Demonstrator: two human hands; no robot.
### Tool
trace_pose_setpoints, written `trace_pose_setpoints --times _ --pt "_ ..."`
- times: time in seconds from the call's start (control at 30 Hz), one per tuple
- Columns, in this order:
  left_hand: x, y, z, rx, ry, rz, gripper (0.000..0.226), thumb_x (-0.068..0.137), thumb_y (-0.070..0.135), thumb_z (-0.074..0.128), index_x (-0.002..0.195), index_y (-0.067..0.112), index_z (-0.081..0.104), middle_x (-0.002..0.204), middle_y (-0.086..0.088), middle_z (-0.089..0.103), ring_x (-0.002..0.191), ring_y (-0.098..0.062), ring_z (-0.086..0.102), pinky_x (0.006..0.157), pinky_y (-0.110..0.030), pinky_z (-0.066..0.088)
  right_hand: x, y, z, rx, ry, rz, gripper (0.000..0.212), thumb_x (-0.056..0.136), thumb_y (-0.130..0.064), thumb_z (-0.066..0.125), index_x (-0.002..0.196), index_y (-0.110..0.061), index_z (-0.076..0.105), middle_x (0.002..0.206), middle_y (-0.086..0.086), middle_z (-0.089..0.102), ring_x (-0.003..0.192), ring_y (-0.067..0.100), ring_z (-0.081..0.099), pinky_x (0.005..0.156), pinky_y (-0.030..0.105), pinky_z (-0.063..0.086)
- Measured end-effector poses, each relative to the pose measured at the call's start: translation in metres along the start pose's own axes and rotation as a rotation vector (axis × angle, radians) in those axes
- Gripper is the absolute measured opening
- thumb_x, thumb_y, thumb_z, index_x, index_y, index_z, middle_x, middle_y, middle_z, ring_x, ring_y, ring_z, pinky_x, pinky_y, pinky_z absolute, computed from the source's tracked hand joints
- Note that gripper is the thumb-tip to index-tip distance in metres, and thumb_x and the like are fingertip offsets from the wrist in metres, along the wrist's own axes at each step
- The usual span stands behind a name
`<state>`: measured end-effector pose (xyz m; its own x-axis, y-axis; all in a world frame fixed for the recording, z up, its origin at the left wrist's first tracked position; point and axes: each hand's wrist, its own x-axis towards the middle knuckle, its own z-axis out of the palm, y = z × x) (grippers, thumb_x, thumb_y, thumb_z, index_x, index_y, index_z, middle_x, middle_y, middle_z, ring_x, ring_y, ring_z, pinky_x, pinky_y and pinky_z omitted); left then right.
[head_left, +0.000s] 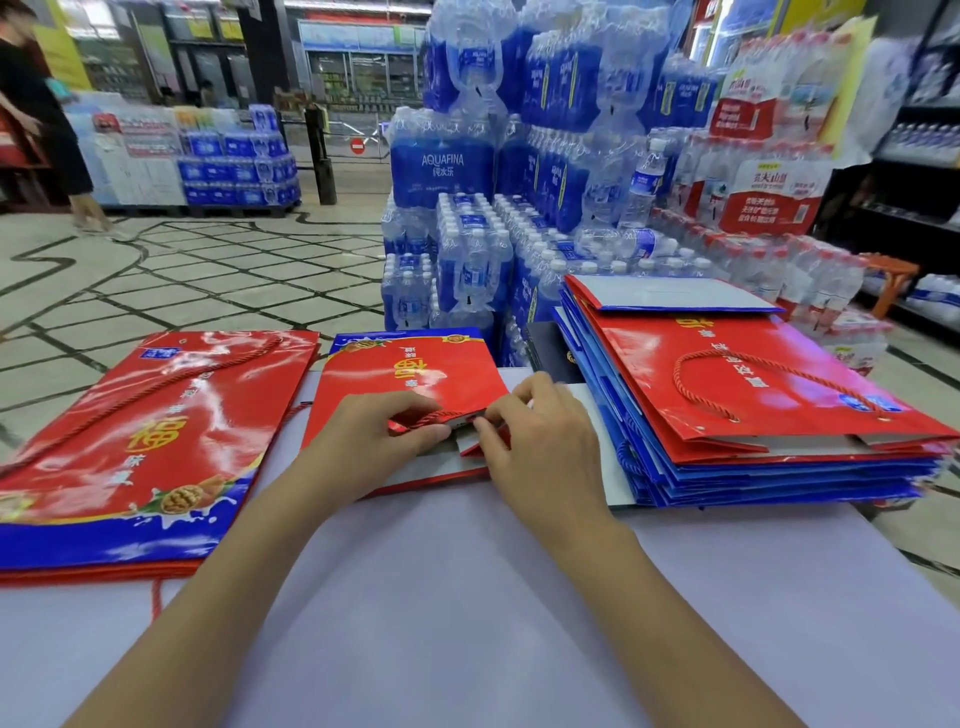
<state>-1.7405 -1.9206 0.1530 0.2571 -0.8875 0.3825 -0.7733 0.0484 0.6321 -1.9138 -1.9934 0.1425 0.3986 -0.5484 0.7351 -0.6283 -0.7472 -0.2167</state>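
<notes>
**Parting the mouth of the middle gift bag**

Middle red bag (410, 371) flat on the lilac table (467, 597), between the flat bag (140, 431) at the left and the tall stack (753, 395) at the right, mouth edge turned near; left hand (384, 431) clamped on the red cord handle (431, 418) and the bag's near lip, fingers curled; right hand (540, 441) pinching the same lip just beside it, thumb and forefinger closed on the paper; hands almost touching

Probably opening or refolding the mouth; to do it well: hold cord and upper layer firm with the left; take only one layer with the right; draw apart slowly along the crease, not across it, to spare the glossy paper; keep the far end flat on the table, clear of the stack; watch for the cord snagging in the fold

Readable: a large gold 福 on the middle bag and on the left one; smaller characters beside it too blurred; "AQUAFINA" over 纯水乐 in white on the blue water packs (442, 166) far behind; Chinese print on the red-labelled packs (769, 192) further right, only partly legible; writing on the stack's top bag upside down, unread
</notes>
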Motion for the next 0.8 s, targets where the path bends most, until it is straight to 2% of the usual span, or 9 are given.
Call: trace_pose_setpoints --times 0.07,0.13,0.2,0.3,0.4,0.47,0.53,0.6,0.8 --pt "-0.001 0.004 -0.002 -0.04 0.003 -0.023 0.004 0.082 0.027 0.076 0.085 0.024 0.075 0.08 0.014 0.071 0.081 -0.002 0.063 0.071 -0.016 0.047 0.002 0.0 0.0 -0.012 0.011 -0.029 0.015 0.087 -0.03 0.066 0.08 -0.017 0.065 0.089 0.0 0.059 0.083 0.02 0.053 0.073 0.032 0.036" --pt "-0.002 0.005 -0.002 -0.073 0.0 -0.053 0.009 0.079 0.029 0.078 0.079 0.021 0.075 0.079 0.009 0.072 0.079 -0.006 0.065 0.073 -0.024 0.051 0.002 -0.002 0.0 0.043 -0.006 -0.017 0.018 0.09 -0.031 0.06 0.078 -0.018 0.059 0.082 -0.003 0.061 0.076 0.018 0.054 0.077 0.034 0.039" --pt "-0.002 0.004 -0.002 -0.086 -0.024 -0.085 0.015 0.076 0.031 0.08 0.073 0.02 0.071 0.081 0.007 0.072 0.081 -0.007 0.066 0.076 -0.029 0.053 0.0 -0.003 0.001 0.097 -0.016 0.002 0.02 0.089 -0.029 0.063 0.074 -0.018 0.056 0.07 -0.004 0.061 0.063 0.015 0.047 0.071 0.034 0.043" --pt "-0.002 0.001 -0.004 -0.106 -0.061 -0.143 0.024 0.072 0.032 0.083 0.067 0.018 0.064 0.084 0.007 0.071 0.083 -0.008 0.066 0.079 -0.032 0.054 0.001 0.002 -0.002 0.173 -0.112 0.04 0.023 0.089 -0.03 0.068 0.074 -0.018 0.056 0.068 -0.005 0.062 0.061 0.015 0.048 0.064 0.029 0.041" --pt "0.0 -0.002 -0.005 -0.152 -0.122 -0.19 0.026 0.078 0.032 0.079 0.073 0.013 0.061 0.08 0.004 0.071 0.078 -0.012 0.066 0.071 -0.029 0.053 0.004 0.01 -0.005 0.327 -0.312 0.111 0.022 0.09 -0.037 0.067 0.081 -0.022 0.054 0.076 -0.011 0.062 0.071 0.012 0.056 0.069 0.03 0.048" --pt "0.001 -0.003 -0.005 -0.319 -0.142 -0.248 0.024 0.088 0.026 0.069 0.082 0.005 0.057 0.081 -0.005 0.072 0.08 -0.018 0.07 0.069 -0.025 0.055 0.006 0.012 -0.008 0.398 -0.457 0.147 0.023 0.088 -0.04 0.069 0.089 -0.024 0.053 0.082 -0.01 0.063 0.078 0.01 0.058 0.075 0.031 0.051" --pt "0.002 -0.003 -0.004 -0.474 -0.132 -0.318 0.022 0.095 0.022 0.058 0.086 0.003 0.05 0.084 -0.012 0.073 0.085 -0.026 0.071 0.071 -0.027 0.058 0.006 0.011 -0.01 0.379 -0.578 0.092 0.023 0.089 -0.042 0.067 0.102 -0.026 0.057 0.09 -0.009 0.064 0.086 0.012 0.058 0.084 0.036 0.05" --pt "0.002 -0.002 -0.003 -0.483 -0.118 -0.352 0.022 0.099 0.024 0.052 0.088 0.006 0.046 0.082 -0.012 0.073 0.082 -0.028 0.07 0.068 -0.029 0.057 0.005 0.009 -0.01 0.338 -0.636 0.003 0.027 0.091 -0.047 0.062 0.109 -0.027 0.064 0.096 -0.008 0.062 0.093 0.011 0.054 0.092 0.039 0.046" --pt "0.0 0.005 -0.002 -0.352 -0.099 -0.238 0.025 0.091 0.025 0.066 0.086 0.006 0.05 0.061 -0.01 0.067 0.055 -0.027 0.063 0.056 -0.034 0.053 0.003 0.005 -0.012 0.287 -0.684 0.037 0.038 0.088 -0.058 0.059 0.085 -0.021 0.066 0.079 -0.011 0.054 0.083 0.009 0.049 0.083 0.03 0.039"
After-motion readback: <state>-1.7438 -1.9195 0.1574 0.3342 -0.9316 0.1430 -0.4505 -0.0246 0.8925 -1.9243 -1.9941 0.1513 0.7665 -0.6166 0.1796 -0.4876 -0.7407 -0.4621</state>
